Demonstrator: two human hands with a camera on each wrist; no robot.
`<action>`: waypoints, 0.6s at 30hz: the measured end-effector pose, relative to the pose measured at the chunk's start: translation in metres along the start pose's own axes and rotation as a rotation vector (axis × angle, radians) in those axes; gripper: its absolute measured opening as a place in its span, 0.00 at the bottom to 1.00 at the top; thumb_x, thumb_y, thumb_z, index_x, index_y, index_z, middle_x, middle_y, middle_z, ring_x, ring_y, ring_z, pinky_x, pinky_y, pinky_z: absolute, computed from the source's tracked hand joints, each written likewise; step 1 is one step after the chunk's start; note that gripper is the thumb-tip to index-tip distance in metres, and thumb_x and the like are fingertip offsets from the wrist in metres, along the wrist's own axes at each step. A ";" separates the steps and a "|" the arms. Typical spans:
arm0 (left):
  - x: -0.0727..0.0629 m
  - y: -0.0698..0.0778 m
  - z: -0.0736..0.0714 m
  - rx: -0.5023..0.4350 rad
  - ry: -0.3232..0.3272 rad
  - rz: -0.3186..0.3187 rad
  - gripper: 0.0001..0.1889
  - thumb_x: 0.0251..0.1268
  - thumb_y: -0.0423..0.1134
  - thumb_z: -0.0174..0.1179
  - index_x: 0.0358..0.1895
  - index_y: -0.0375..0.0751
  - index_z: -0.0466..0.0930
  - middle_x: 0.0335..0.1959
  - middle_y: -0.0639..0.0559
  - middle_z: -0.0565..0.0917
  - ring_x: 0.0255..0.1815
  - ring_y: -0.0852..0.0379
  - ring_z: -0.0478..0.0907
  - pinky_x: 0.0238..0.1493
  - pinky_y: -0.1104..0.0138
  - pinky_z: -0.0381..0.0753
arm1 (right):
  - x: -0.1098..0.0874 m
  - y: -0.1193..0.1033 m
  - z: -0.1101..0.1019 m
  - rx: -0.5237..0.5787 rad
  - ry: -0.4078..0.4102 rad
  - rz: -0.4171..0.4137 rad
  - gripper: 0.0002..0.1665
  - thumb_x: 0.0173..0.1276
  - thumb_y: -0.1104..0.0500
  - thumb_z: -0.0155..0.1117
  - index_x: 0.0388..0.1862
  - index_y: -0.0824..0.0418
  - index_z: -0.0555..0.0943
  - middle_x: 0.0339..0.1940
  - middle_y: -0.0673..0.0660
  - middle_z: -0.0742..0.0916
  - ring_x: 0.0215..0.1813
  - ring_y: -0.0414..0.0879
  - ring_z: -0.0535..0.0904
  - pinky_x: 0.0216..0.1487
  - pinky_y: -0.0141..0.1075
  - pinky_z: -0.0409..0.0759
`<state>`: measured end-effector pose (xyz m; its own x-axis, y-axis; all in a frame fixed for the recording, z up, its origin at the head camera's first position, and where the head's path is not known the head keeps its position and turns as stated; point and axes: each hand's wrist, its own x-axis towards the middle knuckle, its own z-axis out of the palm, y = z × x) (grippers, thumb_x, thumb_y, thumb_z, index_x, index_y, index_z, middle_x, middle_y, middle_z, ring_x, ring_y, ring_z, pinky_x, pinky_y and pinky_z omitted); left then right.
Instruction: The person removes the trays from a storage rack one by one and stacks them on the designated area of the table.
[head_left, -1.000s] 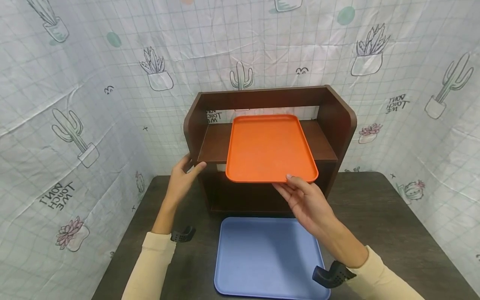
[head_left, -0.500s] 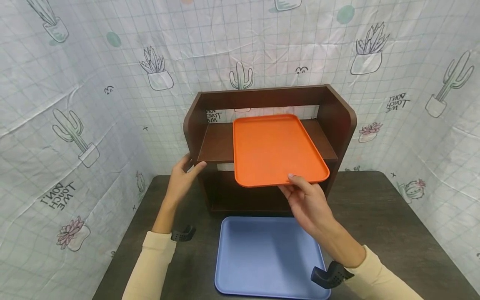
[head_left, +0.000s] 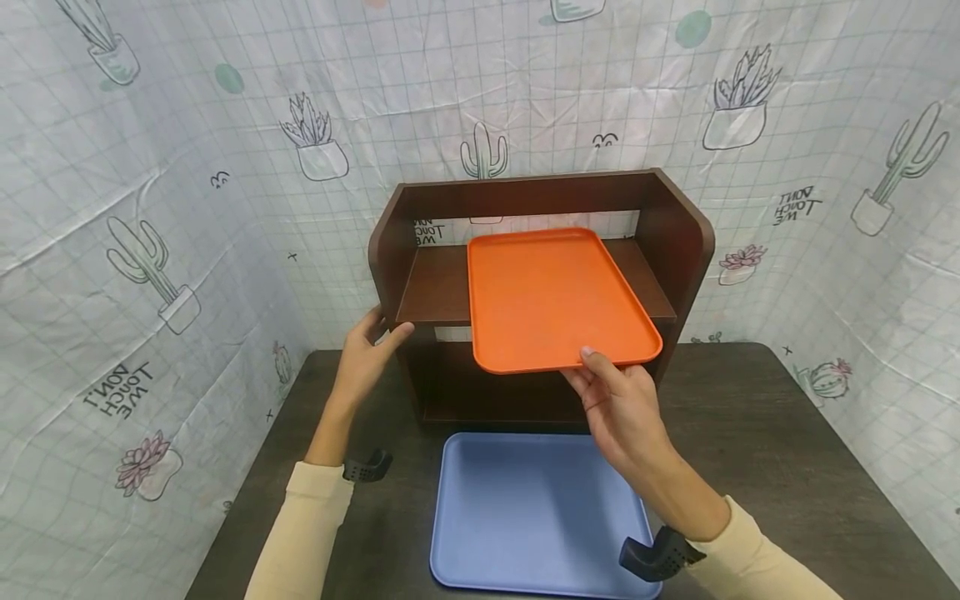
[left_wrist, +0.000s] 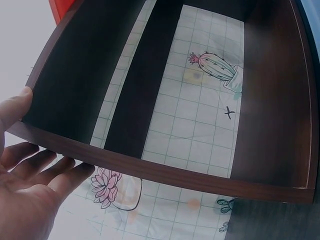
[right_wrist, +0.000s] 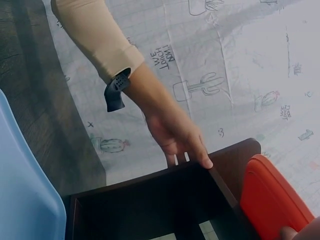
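Note:
An orange tray [head_left: 558, 300] is held by its near rim in my right hand [head_left: 622, 408], thumb on top and fingers beneath. Its far end reaches over the upper board of a dark brown wooden shelf [head_left: 690, 250], and its near part juts out in front. With my left hand [head_left: 363, 358] I hold the shelf's left side panel. In the left wrist view, the thumb [left_wrist: 17, 107] lies on the inner side of the panel and the fingers [left_wrist: 60, 175] on the outer side. The right wrist view shows the tray [right_wrist: 270, 200] at the edge, with a thumb tip on it.
A blue tray [head_left: 540, 517] lies flat on the dark table [head_left: 757, 450] in front of the shelf, below the orange one. A white grid-patterned cloth [head_left: 247, 167] with plant drawings hangs behind and on both sides.
The orange tray has shifted to the right and turned slightly, its near edge a little lower, along with my right hand. My left hand has stayed on the side panel.

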<state>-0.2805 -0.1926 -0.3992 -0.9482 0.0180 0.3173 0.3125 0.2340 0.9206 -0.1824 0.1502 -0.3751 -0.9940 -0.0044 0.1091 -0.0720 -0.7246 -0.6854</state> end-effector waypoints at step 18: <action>0.001 -0.011 -0.001 -0.002 0.008 0.050 0.34 0.75 0.48 0.69 0.79 0.44 0.71 0.79 0.45 0.74 0.82 0.44 0.68 0.79 0.47 0.73 | -0.004 -0.012 -0.010 -0.073 0.025 -0.033 0.28 0.84 0.65 0.57 0.76 0.65 0.61 0.56 0.54 0.87 0.57 0.44 0.91 0.64 0.37 0.86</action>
<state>-0.2850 -0.1959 -0.4083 -0.9308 0.0221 0.3649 0.3599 0.2308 0.9040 -0.1782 0.1655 -0.3746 -0.9927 0.0367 0.1149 -0.1095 -0.6721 -0.7323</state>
